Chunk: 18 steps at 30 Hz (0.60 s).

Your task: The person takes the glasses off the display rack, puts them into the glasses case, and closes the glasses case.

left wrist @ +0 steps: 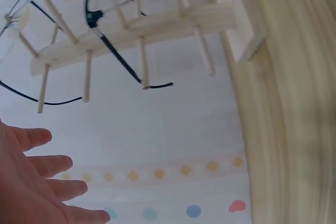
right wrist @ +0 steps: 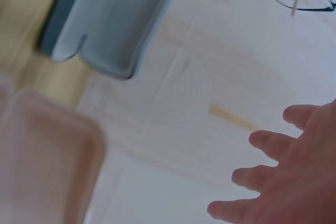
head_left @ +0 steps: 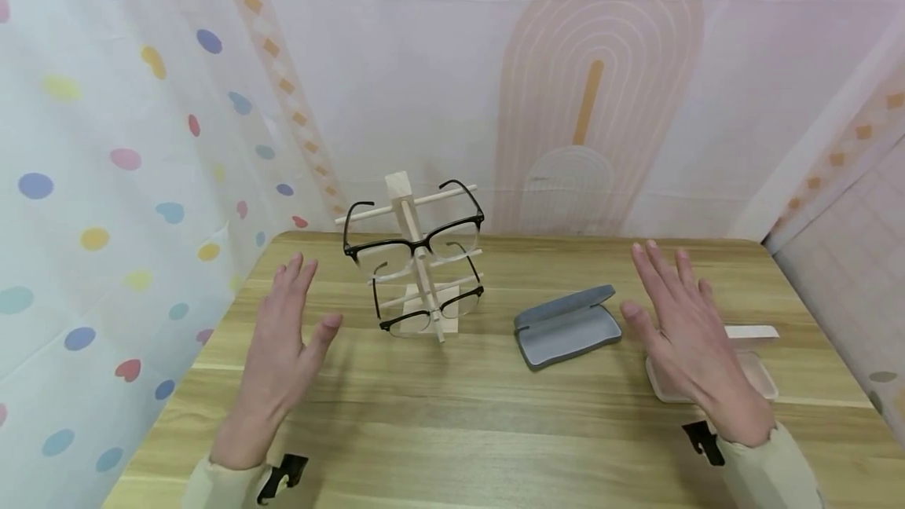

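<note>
My left hand [head_left: 283,344] hovers over the table's left side, fingers straight and thumb spread, holding nothing. Nearest to it is a wooden glasses stand [head_left: 398,184] with several crossbars, leaning slightly. Black half-rimmed glasses [head_left: 420,245] hang on its upper part, and a second similar pair [head_left: 434,313] sits lower. At the right my right hand [head_left: 689,336], also with straight fingers and nothing in it, is above a pale pinkish case [head_left: 760,375] and partly hides it. Between that hand and the stand lies an open grey glasses case [head_left: 569,328], its lid raised at the back.
The wood-grain table [head_left: 452,430] ends against a white patterned curtain [head_left: 424,61] at the back and left. A white strip [head_left: 751,331] shows along the back of the pinkish case. Black clips [head_left: 283,477] sit at both cuffs.
</note>
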Each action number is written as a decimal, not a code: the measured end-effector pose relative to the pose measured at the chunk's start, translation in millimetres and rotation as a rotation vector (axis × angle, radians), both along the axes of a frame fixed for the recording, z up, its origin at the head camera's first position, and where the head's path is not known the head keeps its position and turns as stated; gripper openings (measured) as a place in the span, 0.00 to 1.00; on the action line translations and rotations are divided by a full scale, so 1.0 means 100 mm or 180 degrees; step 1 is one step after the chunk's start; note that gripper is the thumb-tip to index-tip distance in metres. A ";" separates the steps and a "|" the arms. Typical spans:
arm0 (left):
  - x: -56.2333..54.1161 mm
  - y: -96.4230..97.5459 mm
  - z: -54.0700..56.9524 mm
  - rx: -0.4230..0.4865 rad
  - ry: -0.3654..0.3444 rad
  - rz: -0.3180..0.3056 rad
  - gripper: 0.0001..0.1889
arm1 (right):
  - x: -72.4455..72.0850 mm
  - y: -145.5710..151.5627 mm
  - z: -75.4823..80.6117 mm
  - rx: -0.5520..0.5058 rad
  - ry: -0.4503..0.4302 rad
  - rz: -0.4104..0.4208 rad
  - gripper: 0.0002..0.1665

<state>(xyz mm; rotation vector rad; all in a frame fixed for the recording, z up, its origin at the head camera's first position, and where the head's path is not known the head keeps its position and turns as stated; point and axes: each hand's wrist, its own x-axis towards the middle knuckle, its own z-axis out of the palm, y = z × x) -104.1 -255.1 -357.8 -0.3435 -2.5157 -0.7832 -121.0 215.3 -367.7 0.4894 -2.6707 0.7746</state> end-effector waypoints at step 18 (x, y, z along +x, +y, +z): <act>0.01 0.08 0.24 0.0780 0.0020 0.0127 0.33 | -0.16 -0.46 0.24 -0.0269 0.0076 0.0281 0.44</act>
